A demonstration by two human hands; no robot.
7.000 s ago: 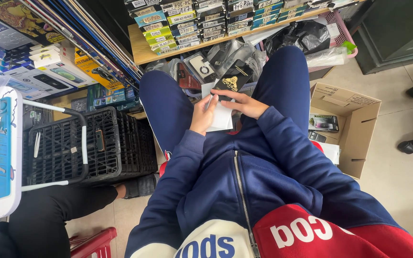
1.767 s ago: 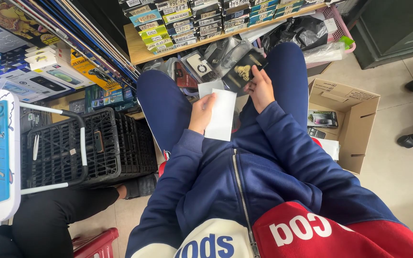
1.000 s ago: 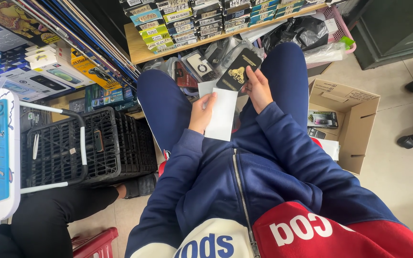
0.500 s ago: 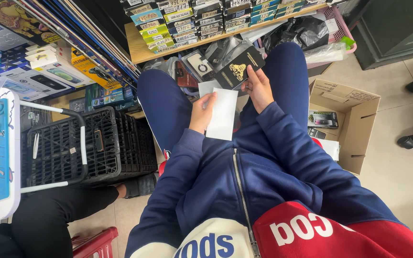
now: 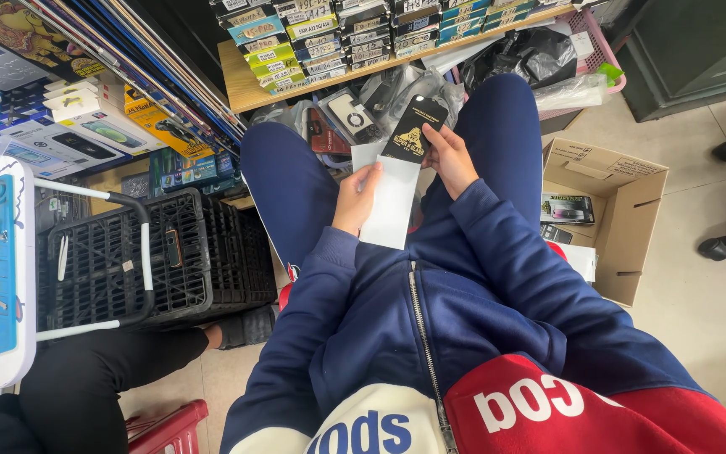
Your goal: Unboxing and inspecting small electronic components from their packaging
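Left hand (image 5: 357, 192) fingers pinch white sleeve (image 5: 390, 204); right hand (image 5: 447, 157) grips black packet (image 5: 412, 130) at sleeve's 12 o'clock, touching.

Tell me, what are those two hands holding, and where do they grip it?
The left hand holds a white sleeve by its left edge. The right hand pinches a black card-like packet at its lower right edge, just above the sleeve's top.

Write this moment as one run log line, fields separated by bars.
left hand: holds white sleeve | right hand: holds black packet above it | cardboard box: open, on the right | black crate: on the left
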